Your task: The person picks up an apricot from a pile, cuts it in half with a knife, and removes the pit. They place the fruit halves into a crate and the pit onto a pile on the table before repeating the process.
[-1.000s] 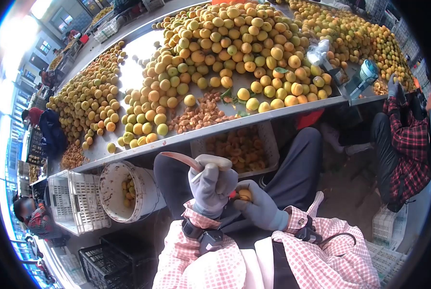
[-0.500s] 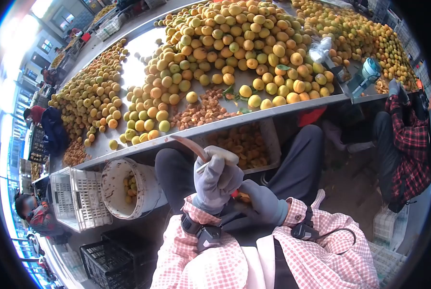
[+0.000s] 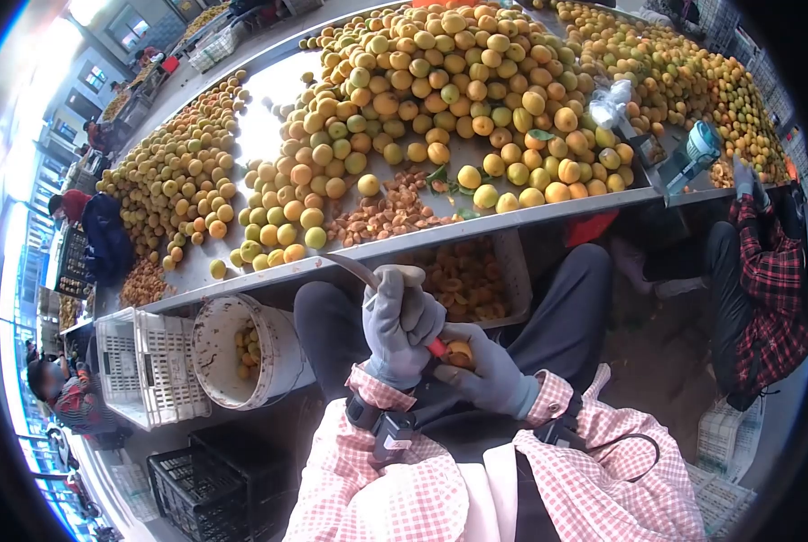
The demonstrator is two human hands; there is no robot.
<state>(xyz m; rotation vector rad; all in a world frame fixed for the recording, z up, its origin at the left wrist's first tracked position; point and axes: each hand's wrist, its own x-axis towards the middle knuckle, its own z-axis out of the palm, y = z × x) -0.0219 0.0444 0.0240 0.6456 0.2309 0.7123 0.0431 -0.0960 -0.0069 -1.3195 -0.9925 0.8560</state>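
My left hand [image 3: 399,327], in a grey glove, is wrapped around a curved knife [image 3: 353,268]. The blade points up and to the left, and a red handle end shows below the fist. Close beside it, my right hand [image 3: 492,372], also gloved, grips an apricot [image 3: 459,353] between thumb and fingers, with the fruit's orange side facing the knife handle. Both hands are over my lap, in front of the table edge. Under that edge, a crate [image 3: 518,271] holds many apricot halves [image 3: 463,278].
Heaped apricots [image 3: 440,81] cover much of the metal table [image 3: 269,276], with brown pits [image 3: 386,212] near its edge. At left stand a white bucket [image 3: 282,348], a white crate [image 3: 165,370] and black crates [image 3: 196,483]. A person in a plaid shirt [image 3: 770,289] sits at right, near a bottle [image 3: 690,155].
My right hand has turned slightly, showing more of the apricot. My left hand, still around the knife, has tilted a little, and more of the red handle end shows. The whole view has shifted slightly.
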